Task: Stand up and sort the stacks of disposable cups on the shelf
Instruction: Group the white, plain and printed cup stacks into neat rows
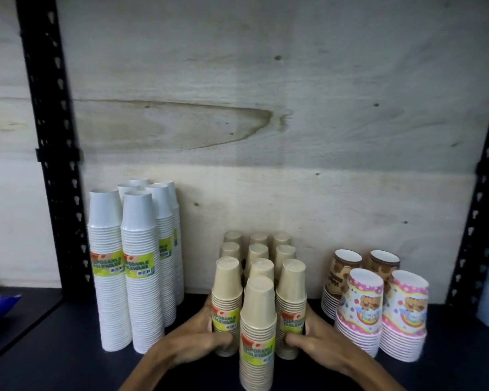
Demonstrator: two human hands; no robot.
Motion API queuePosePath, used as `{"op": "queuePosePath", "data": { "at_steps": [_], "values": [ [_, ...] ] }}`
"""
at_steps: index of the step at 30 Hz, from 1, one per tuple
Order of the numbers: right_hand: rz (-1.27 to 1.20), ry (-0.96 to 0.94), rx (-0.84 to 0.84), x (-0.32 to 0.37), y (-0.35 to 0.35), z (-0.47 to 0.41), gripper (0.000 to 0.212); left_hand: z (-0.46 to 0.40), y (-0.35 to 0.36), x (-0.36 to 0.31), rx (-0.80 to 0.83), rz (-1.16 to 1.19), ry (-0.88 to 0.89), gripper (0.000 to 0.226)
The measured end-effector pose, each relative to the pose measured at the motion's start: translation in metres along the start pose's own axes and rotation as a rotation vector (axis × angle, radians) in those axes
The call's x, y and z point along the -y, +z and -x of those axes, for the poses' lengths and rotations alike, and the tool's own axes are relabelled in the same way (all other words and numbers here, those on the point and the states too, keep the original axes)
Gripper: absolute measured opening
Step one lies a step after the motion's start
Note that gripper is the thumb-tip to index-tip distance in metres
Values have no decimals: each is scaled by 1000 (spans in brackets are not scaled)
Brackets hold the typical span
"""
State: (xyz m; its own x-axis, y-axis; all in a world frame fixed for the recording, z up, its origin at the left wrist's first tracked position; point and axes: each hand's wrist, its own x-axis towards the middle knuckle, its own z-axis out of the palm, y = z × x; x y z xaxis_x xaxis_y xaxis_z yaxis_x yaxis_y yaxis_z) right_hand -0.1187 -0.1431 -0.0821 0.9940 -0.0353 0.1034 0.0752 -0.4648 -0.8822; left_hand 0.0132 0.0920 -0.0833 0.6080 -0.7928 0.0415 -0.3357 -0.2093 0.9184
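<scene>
Centrally, left hand [192, 341] and right hand [319, 341] clamped on flanking tan cup stacks [257, 314]; white stacks [127, 266] at nine o'clock.

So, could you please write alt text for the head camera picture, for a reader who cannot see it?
Two hands, left hand and right hand, grip the sides of a cluster of kraft cup stacks on a dark shelf. Tall white cup stacks stand left, patterned cup stacks right.

A shop or stockroom: labelled packs of disposable cups [141, 266] on slotted metal shelving [51, 153].
</scene>
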Motion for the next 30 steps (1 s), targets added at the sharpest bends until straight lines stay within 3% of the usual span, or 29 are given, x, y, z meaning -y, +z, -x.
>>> {"op": "queuePosePath", "data": {
  "at_steps": [8, 11, 12, 15, 17, 22, 25, 27, 30],
  "values": [
    [-14, 16, -25, -1, 0, 10, 94, 17, 8, -4, -106, 18, -38, 96],
    [35, 67, -120, -3, 0, 22, 98, 37, 8, -11, -161, -36, -37, 96],
    [70, 88, -176, -5, 3, 29, 93, 46, 7, -11, -179, -47, -34, 91],
    [207, 76, -375, 2, 16, 57, 40, 76, 6, -12, -237, -74, -41, 68],
    [260, 1, -426, 16, 30, 78, 23, 99, 5, -11, -287, -77, -30, 47],
    [198, -182, -268, 63, 90, 108, 21, 148, -6, -7, -456, -23, 31, 23],
    [164, -232, -155, 89, 127, 97, 14, 163, -22, -3, -637, -28, 54, 12],
    [137, -223, -115, 101, 148, 79, 14, 163, -36, 5, -753, -47, 41, 23],
    [136, -153, -123, 108, 172, 38, 39, 153, -60, 14, -848, -96, 3, 64]
  ]
}}
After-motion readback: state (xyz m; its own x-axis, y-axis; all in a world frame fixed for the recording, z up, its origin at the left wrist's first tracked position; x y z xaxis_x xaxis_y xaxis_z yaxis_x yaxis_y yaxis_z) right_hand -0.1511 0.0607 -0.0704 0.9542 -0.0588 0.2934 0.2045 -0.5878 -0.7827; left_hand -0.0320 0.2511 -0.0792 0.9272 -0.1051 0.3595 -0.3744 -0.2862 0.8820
